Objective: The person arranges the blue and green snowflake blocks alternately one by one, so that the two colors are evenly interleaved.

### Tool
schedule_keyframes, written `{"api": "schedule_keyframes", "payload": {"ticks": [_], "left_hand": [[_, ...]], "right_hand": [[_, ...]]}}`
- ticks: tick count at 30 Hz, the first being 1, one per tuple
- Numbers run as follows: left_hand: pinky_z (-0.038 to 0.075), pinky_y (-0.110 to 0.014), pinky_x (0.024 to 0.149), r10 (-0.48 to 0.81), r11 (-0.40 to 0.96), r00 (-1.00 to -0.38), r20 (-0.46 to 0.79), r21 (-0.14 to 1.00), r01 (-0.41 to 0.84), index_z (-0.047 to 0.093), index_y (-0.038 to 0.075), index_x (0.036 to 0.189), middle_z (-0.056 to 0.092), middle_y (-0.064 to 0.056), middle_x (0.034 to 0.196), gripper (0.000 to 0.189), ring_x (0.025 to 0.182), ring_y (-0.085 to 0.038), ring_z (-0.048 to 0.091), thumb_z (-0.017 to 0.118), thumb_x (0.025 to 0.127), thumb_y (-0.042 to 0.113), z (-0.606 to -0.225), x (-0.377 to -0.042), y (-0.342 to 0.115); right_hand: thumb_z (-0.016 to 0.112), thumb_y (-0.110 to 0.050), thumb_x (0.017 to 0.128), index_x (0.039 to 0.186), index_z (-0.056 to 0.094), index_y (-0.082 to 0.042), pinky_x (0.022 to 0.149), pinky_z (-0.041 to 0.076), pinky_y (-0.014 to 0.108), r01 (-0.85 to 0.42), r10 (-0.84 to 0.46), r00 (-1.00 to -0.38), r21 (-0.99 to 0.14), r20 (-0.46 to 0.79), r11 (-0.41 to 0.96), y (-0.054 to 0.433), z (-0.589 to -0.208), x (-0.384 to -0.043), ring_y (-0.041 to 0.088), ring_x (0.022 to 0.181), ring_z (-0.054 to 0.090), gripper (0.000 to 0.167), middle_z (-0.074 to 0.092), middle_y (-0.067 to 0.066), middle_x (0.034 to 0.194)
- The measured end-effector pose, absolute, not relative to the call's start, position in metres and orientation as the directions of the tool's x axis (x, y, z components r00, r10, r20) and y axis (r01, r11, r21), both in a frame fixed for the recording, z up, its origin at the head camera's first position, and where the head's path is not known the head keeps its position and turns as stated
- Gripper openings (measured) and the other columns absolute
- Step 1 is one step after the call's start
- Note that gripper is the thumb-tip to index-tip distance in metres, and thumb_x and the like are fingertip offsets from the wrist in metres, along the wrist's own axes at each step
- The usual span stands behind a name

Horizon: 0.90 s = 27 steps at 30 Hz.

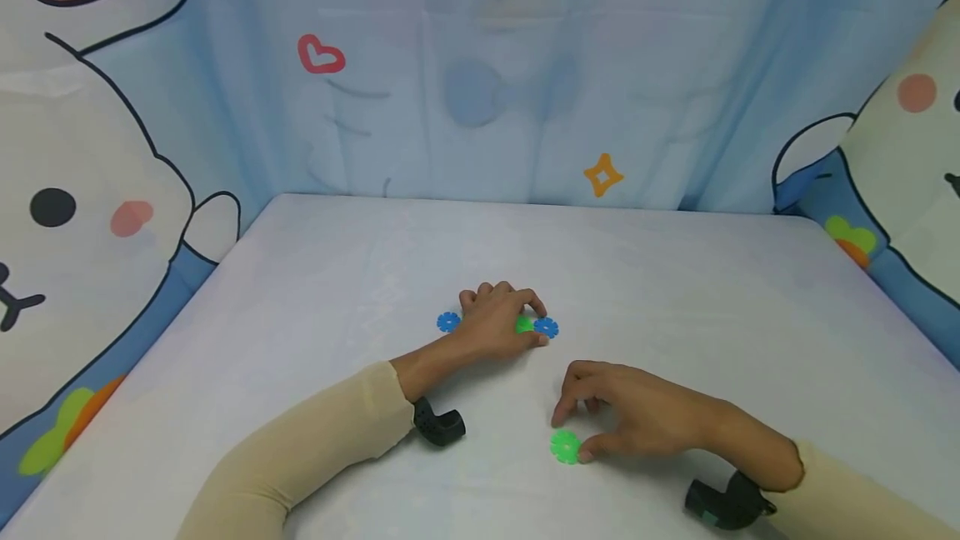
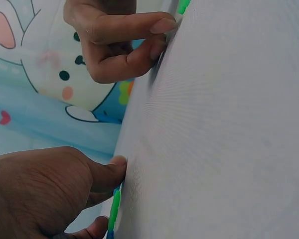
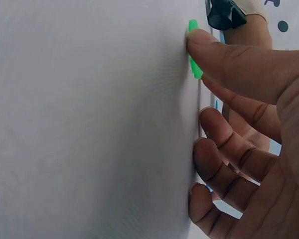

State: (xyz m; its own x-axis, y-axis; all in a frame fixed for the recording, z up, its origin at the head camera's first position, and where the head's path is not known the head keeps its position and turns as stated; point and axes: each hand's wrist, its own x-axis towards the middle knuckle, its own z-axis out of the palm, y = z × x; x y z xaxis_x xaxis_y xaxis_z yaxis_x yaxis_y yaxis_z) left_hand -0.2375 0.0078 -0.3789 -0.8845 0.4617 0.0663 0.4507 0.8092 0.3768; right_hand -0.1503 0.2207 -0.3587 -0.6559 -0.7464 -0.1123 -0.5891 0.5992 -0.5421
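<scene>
On the white table a short row of snowflake building discs lies under my left hand (image 1: 495, 325). A blue disc (image 1: 448, 322) shows at the row's left end. Toward its right end are a green disc (image 1: 524, 324) and another blue disc (image 1: 547, 327), the latter between my left thumb and index finger; the palm hides the middle. Nearer to me, my right hand (image 1: 633, 408) holds a separate green snowflake disc (image 1: 565, 446) flat at the tabletop, thumb on its right edge and index fingertip at its far edge. The right wrist view shows the thumb against this disc edge-on.
The white tabletop (image 1: 360, 273) reaches back to a light blue curtain (image 1: 510, 90) printed with cartoon animals. Black wrist cameras sit on both forearms, the left one (image 1: 438, 423) close above the table and the right one (image 1: 727, 502) near the front.
</scene>
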Motion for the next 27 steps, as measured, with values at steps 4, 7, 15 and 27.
{"api": "schedule_keyframes", "payload": {"ticks": [4,7,15,27], "left_hand": [[0.028,-0.047,0.091,0.453,0.814,-0.889,0.072,0.372,0.445,0.065,0.034,0.119,0.060,0.001,0.113,0.035,0.106,-0.020,0.049,0.070,0.088,0.049,-0.3800,-0.2377,0.0084],[0.028,-0.046,0.090,0.450,0.815,-0.890,0.076,0.373,0.444,0.065,0.034,0.119,0.060,0.001,0.112,0.035,0.106,-0.020,0.049,0.070,0.088,0.048,-0.3799,-0.2372,0.0084],[0.027,-0.046,0.089,0.457,0.801,-0.885,0.088,0.393,0.453,0.066,0.033,0.116,0.058,0.001,0.109,0.031,0.103,-0.020,0.048,0.069,0.088,0.047,-0.3783,-0.2360,0.0082],[0.028,-0.045,0.090,0.456,0.807,-0.885,0.092,0.377,0.455,0.066,0.034,0.116,0.060,0.001,0.111,0.031,0.105,-0.020,0.049,0.069,0.088,0.048,-0.3809,-0.2373,0.0092]], "right_hand": [[0.078,-0.048,0.080,0.106,0.067,-0.044,0.080,0.047,0.021,-0.590,-0.740,-0.663,-0.526,-0.117,0.612,0.2178,-0.3594,-0.1499,0.001,0.090,0.053,0.029,0.055,-0.022,0.104],[0.078,-0.049,0.079,0.107,0.067,-0.046,0.081,0.048,0.021,-0.597,-0.743,-0.661,-0.524,-0.107,0.607,0.2170,-0.3606,-0.1487,0.000,0.091,0.053,0.030,0.055,-0.022,0.103],[0.079,-0.045,0.080,0.106,0.069,-0.044,0.081,0.048,0.020,-0.648,-0.771,-0.636,-0.523,-0.029,0.554,0.2176,-0.3645,-0.1457,-0.002,0.090,0.054,0.027,0.056,-0.022,0.100],[0.080,-0.032,0.083,0.104,0.061,-0.041,0.082,0.047,0.020,-0.631,-0.796,-0.602,-0.576,-0.060,0.520,0.2136,-0.3639,-0.1452,0.002,0.092,0.053,0.030,0.058,-0.021,0.100]]}}
